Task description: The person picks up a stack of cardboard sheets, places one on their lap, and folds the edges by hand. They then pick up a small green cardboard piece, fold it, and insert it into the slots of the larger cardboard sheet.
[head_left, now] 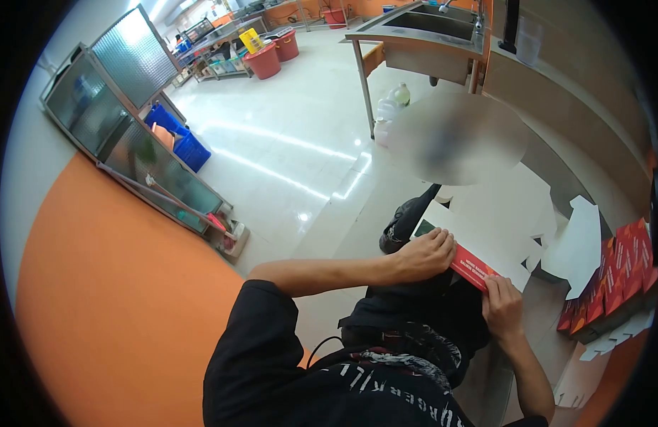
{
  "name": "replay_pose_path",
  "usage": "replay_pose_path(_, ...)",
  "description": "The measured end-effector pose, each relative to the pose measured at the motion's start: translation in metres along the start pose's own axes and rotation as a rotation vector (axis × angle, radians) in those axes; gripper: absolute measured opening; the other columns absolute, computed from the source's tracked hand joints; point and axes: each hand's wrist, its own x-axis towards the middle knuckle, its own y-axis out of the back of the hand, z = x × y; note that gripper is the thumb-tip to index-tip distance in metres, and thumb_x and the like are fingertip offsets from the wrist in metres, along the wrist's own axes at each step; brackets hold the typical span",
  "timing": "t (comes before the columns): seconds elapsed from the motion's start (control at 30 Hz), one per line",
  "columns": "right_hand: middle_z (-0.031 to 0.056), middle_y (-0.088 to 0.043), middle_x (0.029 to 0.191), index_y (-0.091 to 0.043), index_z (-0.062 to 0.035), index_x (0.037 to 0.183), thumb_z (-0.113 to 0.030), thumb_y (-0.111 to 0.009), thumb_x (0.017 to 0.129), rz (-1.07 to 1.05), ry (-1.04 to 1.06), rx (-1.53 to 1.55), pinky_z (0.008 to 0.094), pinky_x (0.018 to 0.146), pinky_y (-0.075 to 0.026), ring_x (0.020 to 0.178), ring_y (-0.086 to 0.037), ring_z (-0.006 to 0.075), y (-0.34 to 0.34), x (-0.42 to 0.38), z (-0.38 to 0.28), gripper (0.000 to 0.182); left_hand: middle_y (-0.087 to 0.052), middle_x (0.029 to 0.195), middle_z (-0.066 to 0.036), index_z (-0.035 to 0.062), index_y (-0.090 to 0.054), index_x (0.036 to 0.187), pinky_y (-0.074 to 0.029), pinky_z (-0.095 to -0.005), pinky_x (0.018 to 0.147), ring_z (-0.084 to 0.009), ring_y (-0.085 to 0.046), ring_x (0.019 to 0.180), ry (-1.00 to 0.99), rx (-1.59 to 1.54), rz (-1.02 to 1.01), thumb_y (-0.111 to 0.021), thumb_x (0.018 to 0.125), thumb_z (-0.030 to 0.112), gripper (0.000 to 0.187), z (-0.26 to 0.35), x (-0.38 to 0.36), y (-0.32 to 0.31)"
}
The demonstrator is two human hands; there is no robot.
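Note:
A large white cardboard carton blank [496, 213] lies across my lap, its near edge folded into a red panel [471, 266] with white lettering. My left hand [428, 255] is closed on the left end of that red panel, next to a small dark green patch. At the panel's right end, my right hand [502, 306] pinches the edge between thumb and fingers. Both hands are touching the card. A blurred area hides what lies just beyond the blank.
Several red cartons [621, 277] stand packed together at the right, with another white card piece [574, 249] beside them. A steel sink [421, 53] is at the back. Blue crates [192, 151] and red buckets [262, 61] stand on the floor leftward.

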Motion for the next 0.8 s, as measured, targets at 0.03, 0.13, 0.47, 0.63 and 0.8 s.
replay_pose_path(0.03,0.0146,-0.060,0.102,-0.057,0.0028,0.109,-0.001,-0.068,0.071,0.029,-0.003,-0.024,0.0404,0.080,-0.050,0.094,-0.060,0.0324,-0.002,-0.003,-0.001,0.039,-0.062,0.111,-0.025,-0.0119,-0.058,0.109,-0.047,-0.0412,0.095,-0.0340,-0.062,0.103,-0.008,0.006,0.006,-0.052,0.083,0.017,0.039,0.000,0.000,-0.001)
replay_pose_path(0.13,0.0151,-0.059,0.103,-0.056,0.0026,0.111,-0.001,-0.070,0.070,0.067,-0.099,-0.106,0.0396,0.083,-0.049,0.100,-0.058,0.0332,0.015,0.011,-0.015,0.044,-0.062,0.110,-0.025,-0.0122,-0.058,0.109,-0.048,-0.0407,0.093,-0.0337,-0.063,0.102,-0.032,-0.034,0.031,-0.053,0.083,0.018,0.040,-0.004,-0.001,-0.003)
replay_pose_path(0.47,0.0136,-0.057,0.088,-0.058,0.0116,0.109,-0.003,-0.058,0.075,-0.145,-0.018,-0.268,0.0350,0.070,-0.048,0.083,-0.056,0.0259,-0.007,0.004,0.003,0.037,-0.057,0.117,-0.021,-0.0065,-0.055,0.118,-0.037,-0.0494,0.103,-0.0317,-0.053,0.117,0.142,0.106,-0.205,-0.053,0.084,0.017,0.041,0.020,0.010,0.006)
replay_pose_path(0.63,0.0104,-0.056,0.080,-0.060,0.0052,0.093,-0.006,-0.057,0.073,-0.102,0.060,-0.302,0.0323,0.067,-0.049,0.077,-0.058,0.0233,-0.007,0.010,0.008,0.022,-0.043,0.136,-0.020,-0.0055,-0.051,0.126,-0.032,-0.0533,0.106,-0.0328,-0.038,0.132,0.158,-0.080,-0.128,-0.052,0.083,0.012,0.046,0.014,0.012,-0.018)
replay_pose_path(0.8,0.0082,-0.055,0.073,-0.057,-0.0017,0.072,-0.008,-0.059,0.071,-0.155,0.095,-0.316,0.0301,0.059,-0.049,0.073,-0.058,0.0190,-0.004,0.017,0.015,0.007,-0.043,0.136,-0.022,-0.0103,-0.046,0.129,-0.033,-0.0519,0.106,-0.0357,-0.039,0.129,0.136,-0.100,-0.118,-0.051,0.081,0.004,0.050,0.011,0.012,-0.020)
